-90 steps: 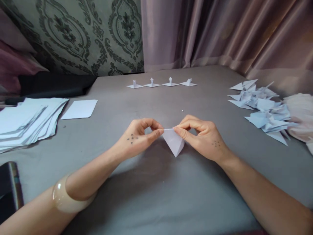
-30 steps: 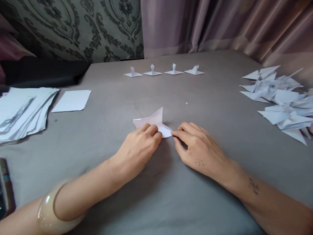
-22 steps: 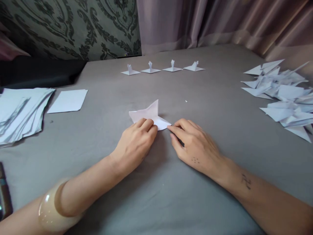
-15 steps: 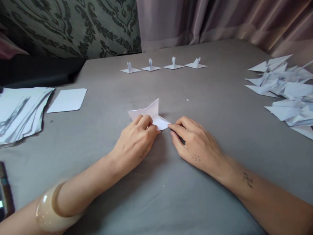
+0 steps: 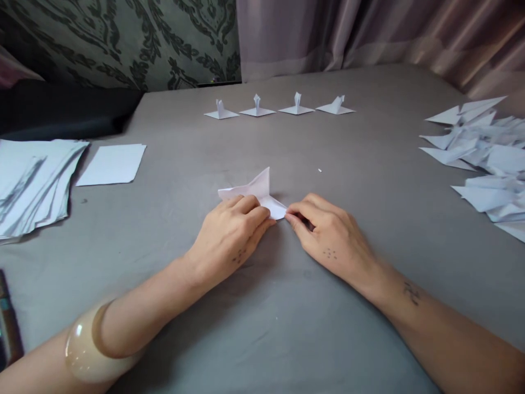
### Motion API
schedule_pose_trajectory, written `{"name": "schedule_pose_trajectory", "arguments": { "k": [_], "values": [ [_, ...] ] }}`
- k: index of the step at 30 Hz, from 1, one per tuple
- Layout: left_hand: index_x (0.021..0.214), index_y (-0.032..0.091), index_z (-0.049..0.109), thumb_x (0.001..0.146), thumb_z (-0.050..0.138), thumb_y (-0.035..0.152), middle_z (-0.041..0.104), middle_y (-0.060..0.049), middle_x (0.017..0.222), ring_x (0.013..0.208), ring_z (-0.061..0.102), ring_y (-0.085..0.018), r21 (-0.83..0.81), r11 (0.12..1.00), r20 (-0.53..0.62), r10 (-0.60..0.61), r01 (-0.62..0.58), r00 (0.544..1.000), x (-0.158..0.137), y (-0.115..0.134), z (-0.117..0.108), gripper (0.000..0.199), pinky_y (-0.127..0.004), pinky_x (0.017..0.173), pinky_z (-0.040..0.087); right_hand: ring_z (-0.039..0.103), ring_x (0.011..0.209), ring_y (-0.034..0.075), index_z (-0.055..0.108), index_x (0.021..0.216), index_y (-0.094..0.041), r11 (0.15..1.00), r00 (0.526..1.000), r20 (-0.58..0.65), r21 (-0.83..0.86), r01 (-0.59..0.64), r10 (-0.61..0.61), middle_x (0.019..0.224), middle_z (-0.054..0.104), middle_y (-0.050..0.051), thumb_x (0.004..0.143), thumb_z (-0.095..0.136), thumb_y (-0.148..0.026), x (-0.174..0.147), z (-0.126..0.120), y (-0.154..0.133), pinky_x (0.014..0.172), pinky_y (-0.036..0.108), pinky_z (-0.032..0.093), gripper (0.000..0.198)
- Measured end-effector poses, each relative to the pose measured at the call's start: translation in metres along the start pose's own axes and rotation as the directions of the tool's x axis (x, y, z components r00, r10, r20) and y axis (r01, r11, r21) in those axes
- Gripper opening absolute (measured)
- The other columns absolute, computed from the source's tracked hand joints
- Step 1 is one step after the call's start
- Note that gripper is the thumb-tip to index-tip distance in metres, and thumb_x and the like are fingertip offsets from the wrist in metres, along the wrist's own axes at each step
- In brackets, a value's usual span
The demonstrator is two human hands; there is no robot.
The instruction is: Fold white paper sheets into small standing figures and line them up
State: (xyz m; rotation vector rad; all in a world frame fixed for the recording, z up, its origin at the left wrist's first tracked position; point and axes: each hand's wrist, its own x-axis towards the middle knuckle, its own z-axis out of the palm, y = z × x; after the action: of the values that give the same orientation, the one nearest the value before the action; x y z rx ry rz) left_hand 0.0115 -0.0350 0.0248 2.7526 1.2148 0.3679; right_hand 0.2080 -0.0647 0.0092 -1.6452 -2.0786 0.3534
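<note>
A folded sheet of white paper (image 5: pixel 256 186) lies between my hands, one peak pointing up and away from me. My left hand (image 5: pixel 235 230) bends over its near left side, fingers closed on the paper's lower edge; the fingertips are partly hidden. With thumb and index finger together, my right hand (image 5: pixel 324 224) pinches the right-hand tip of the paper. Part of the near side of the fold is covered by my left hand.
Several small folded paper figures (image 5: pixel 256 109) stand in a row at the back. Many folded pieces (image 5: pixel 484 148) are heaped at the right. On the left lie a stack of paper (image 5: pixel 49 186), a smaller pile of square sheets (image 5: pixel 112 164) and a dark object (image 5: pixel 9 323). A tiny white scrap (image 5: pixel 320 170) lies beyond my right hand.
My right thumb has come up to the index finger, closing on the paper's right tip. The left fingers have shifted slightly right along the near edge. The view has moved a little.
</note>
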Motion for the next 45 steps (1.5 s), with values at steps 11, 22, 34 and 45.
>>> {"name": "schedule_pose_trajectory", "arguments": {
  "k": [11, 22, 34, 45],
  "values": [
    [0.083, 0.017, 0.062, 0.097, 0.044, 0.030, 0.062, -0.004, 0.083, 0.074, 0.058, -0.015, -0.077, 0.991, -0.025, -0.110, 0.108, 0.994, 0.008, -0.008, 0.004, 0.027, -0.025, 0.061, 0.041, 0.056, 0.060, 0.012, 0.070, 0.087, -0.023, 0.998, 0.997, -0.035, -0.003, -0.062, 0.062, 0.081, 0.065, 0.001, 0.091, 0.053, -0.028, 0.005, 0.002, -0.002, 0.060, 0.027, 0.039, 0.018],
    [0.082, 0.017, 0.063, 0.095, 0.048, 0.032, 0.063, -0.003, 0.080, 0.067, 0.057, -0.014, -0.102, 0.974, 0.033, -0.199, 0.201, 0.980, 0.015, -0.012, 0.003, 0.025, -0.025, 0.057, 0.037, 0.056, 0.058, 0.012, 0.065, 0.080, -0.023, 0.991, 0.989, -0.069, -0.021, -0.135, 0.133, 0.079, 0.066, 0.000, 0.086, 0.056, -0.026, 0.010, 0.007, -0.007, 0.054, 0.028, 0.034, 0.011],
    [0.084, 0.018, 0.062, 0.092, 0.054, 0.030, 0.065, -0.003, 0.085, 0.070, 0.058, -0.015, -0.086, 0.968, 0.039, -0.235, 0.238, 0.971, 0.015, -0.012, 0.004, 0.017, -0.024, 0.055, 0.034, 0.056, 0.062, 0.014, 0.064, 0.076, -0.024, 0.969, 0.969, 0.009, 0.014, -0.247, 0.247, 0.078, 0.066, -0.001, 0.081, 0.059, -0.027, 0.017, 0.004, -0.010, 0.055, 0.028, 0.034, 0.008],
    [0.086, 0.021, 0.060, 0.093, 0.051, 0.036, 0.064, -0.001, 0.087, 0.072, 0.057, -0.016, -0.093, 0.964, 0.071, -0.243, 0.249, 0.967, 0.016, -0.014, 0.006, 0.019, -0.024, 0.053, 0.030, 0.049, 0.051, 0.012, 0.067, 0.072, -0.025, 0.888, 0.880, 0.207, 0.087, -0.452, 0.428, 0.061, 0.060, -0.003, 0.074, 0.059, -0.038, 0.028, -0.010, -0.007, 0.048, 0.025, 0.033, 0.016]
  ]
}}
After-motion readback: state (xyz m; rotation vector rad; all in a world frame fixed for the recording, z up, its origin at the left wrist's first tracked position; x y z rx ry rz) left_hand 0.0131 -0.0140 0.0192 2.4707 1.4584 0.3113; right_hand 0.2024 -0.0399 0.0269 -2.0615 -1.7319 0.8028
